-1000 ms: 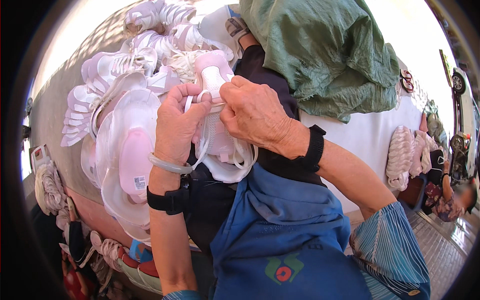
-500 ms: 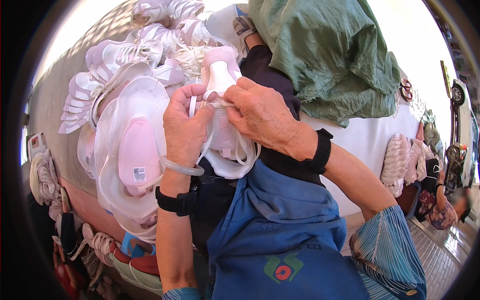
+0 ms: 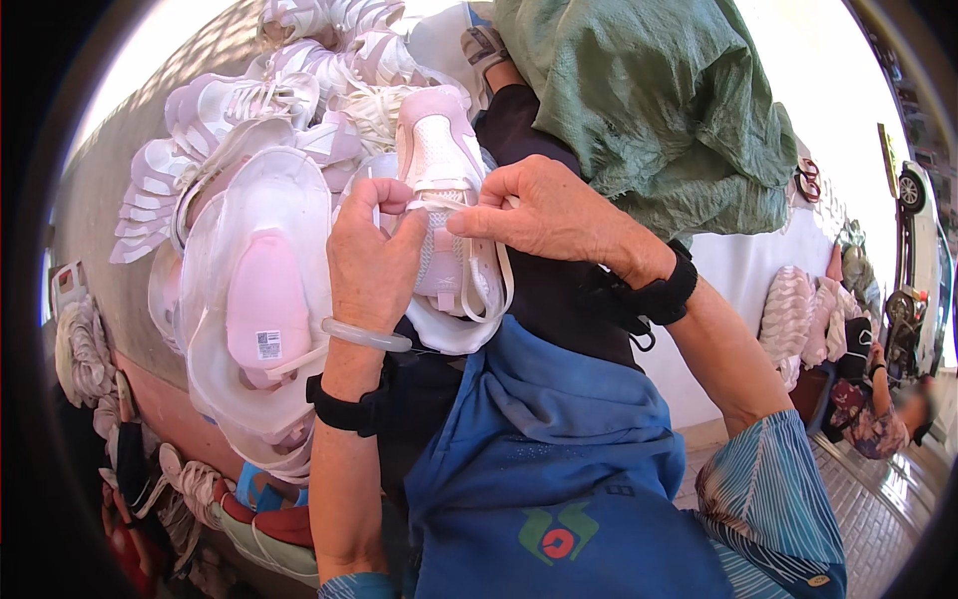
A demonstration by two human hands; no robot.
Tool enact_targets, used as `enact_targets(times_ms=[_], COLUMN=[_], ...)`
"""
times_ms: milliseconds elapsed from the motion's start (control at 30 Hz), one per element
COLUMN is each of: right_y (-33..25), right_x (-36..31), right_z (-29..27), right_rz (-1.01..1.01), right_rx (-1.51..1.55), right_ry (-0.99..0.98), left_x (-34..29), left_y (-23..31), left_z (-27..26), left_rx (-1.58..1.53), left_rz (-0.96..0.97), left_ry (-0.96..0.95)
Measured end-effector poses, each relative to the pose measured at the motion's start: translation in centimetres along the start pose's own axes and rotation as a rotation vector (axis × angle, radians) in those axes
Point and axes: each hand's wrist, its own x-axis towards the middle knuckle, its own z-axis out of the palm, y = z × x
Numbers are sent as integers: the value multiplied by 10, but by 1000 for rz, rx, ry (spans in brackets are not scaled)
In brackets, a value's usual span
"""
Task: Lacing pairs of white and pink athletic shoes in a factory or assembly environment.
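Note:
A white and pale pink shoe upper [image 3: 436, 145] lies over my lap, toe pointing away and tongue side toward me. Across its throat runs a white shoelace [image 3: 439, 203], with a loose length looping down the right side. My left hand [image 3: 374, 260] pinches the lace between thumb and forefinger at the upper's left edge. On the right edge, my right hand [image 3: 559, 215] is closed, thumb against curled fingers, with lace showing at the fingertips. Just left of my forearm sit nested white shoe pieces with a pink insole [image 3: 267, 295] inside.
Beyond and left lies a heap of white and lilac shoe uppers [image 3: 239, 105]. A green cloth bundle [image 3: 649, 110] stands ahead on the right. More pinkish shoe pieces [image 3: 786, 314] are stacked farther right, near another seated person [image 3: 873, 409]. A blue apron [image 3: 549, 449] covers my lap.
My right hand has moved right and turned, from over the throat to the upper's right edge, drawing lace across. My left hand stays nearly in place, still pinching.

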Motion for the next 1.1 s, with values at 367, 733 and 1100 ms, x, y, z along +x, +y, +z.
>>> enact_targets(times_ms=[367,733,1100], right_y=[19,7,-17], right_x=[-11,-38,-70], right_z=[-9,-3,66], right_rz=[-130,44,-461], right_rx=[309,46,-666], right_ry=[-161,253,158], left_x=[-8,-13,5], left_y=[-7,-18,-21], left_z=[14,-1,3], left_rx=[179,77,174], left_rz=[278,222,7], left_ry=[97,15,-33])
